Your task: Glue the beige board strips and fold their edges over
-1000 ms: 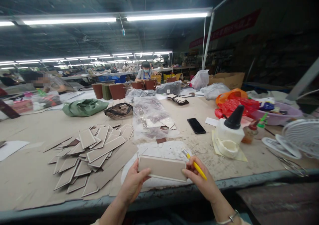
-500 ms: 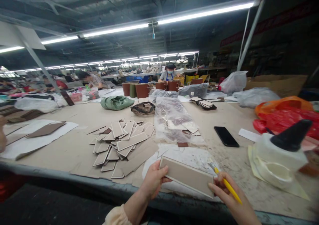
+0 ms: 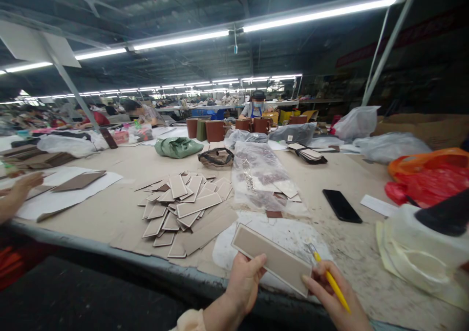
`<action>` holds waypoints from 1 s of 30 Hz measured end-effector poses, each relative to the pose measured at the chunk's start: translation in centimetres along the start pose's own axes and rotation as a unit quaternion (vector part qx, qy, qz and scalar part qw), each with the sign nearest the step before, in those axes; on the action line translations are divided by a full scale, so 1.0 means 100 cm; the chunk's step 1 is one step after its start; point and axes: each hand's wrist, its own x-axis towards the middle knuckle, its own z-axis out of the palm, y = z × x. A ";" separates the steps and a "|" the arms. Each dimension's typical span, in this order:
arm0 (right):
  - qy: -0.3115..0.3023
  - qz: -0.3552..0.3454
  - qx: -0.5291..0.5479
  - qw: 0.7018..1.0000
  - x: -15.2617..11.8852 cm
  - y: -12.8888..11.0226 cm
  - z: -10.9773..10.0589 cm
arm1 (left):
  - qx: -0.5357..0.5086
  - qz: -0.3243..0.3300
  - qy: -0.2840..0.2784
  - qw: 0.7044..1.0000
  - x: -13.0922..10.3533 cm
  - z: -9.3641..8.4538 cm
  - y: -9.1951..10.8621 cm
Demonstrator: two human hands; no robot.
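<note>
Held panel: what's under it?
Part of a stained white sheet, lying on the table. The panel, left hand and right hand cover the rest; what's there can't be seen.

Legible text: none. Red banner (image 3: 428, 32), background: markings too blurred to read. Small white label (image 3: 289, 138) on grey plastic bag (image 3: 305, 131): illegible.

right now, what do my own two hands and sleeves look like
The left hand is bare, no glove, with a soft cream fabric sleeve gathered at its end. The right hand is bare too; its sleeve is out of view.
</note>
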 end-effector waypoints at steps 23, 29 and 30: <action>-0.086 -0.023 0.016 0.996 -0.008 -0.001 0.026 | 0.271 -0.178 -0.181 0.928 -0.006 0.002 0.001; -0.016 -0.032 -0.017 0.999 -0.006 0.005 0.023 | 0.317 -0.213 -0.240 0.893 -0.009 -0.001 -0.009; -0.006 -0.038 -0.028 0.999 -0.005 0.005 0.022 | 0.321 -0.213 -0.249 0.888 -0.009 -0.001 -0.010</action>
